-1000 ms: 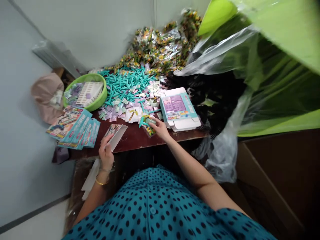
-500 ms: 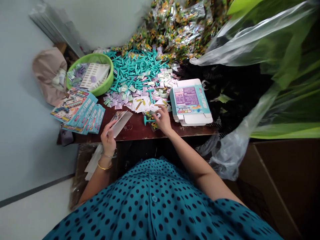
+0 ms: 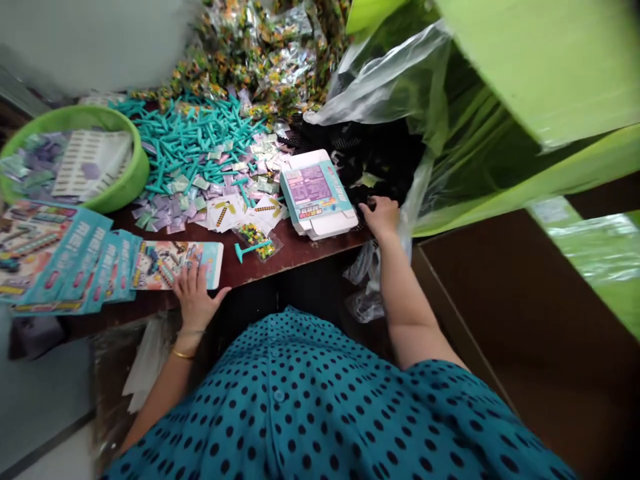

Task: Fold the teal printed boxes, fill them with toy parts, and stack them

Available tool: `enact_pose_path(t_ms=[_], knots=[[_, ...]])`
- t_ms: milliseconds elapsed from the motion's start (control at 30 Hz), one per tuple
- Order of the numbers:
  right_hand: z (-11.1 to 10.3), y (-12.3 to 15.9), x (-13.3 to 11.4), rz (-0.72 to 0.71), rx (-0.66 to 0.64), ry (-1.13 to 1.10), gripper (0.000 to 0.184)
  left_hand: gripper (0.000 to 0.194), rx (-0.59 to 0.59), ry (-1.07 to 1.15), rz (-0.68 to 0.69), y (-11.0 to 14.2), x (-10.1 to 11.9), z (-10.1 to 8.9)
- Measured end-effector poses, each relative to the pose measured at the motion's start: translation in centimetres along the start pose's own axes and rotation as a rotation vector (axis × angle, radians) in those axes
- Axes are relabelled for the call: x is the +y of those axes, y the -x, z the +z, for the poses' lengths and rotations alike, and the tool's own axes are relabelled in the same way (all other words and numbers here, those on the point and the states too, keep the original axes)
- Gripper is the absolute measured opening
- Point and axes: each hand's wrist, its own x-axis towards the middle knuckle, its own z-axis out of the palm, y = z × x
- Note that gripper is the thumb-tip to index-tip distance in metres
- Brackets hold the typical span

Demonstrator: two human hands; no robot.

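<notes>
My left hand (image 3: 195,297) lies with fingers stretched out and spread on a flat printed box (image 3: 213,260), beside the fanned stack of similar flat boxes (image 3: 85,260). My right hand (image 3: 384,219) is at the edge of a heap of black pieces (image 3: 400,150), its fingers curled at something dark that I cannot make out. A flattish teal-and-purple box (image 3: 320,193) with its end flaps out lies left of that hand. Between my hands lie a teal hammer-shaped piece (image 3: 250,250), a clear packet of small coloured pieces (image 3: 267,248) and printed cards (image 3: 225,212).
Behind are a pile of teal sticks (image 3: 195,137), small purple and green sachets (image 3: 173,207) and many bead-filled packets (image 3: 280,53). A green basin (image 3: 135,170) stands at left. At right hang green and clear plastic sheeting (image 3: 435,193) over a cardboard box (image 3: 500,293).
My left hand has laid its flat box down beside the stack and flattened on it. My right hand has left the small packet and hammer piece for the black heap. The view has shifted right.
</notes>
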Motion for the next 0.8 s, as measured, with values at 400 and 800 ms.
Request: enact_pose_path(t_ms=[400,800], knots=[[-5.0,0.3,-4.6,-0.052,0.229,-0.427,0.050,0.049,-0.201,-0.091,0.020,-3.9,8.5,5.7],[8.5,16.5,-18.6,-0.531,-0.368,-0.466,0.048,0.030,-0.063,-0.072,0.248,-4.0,5.9,6.3]])
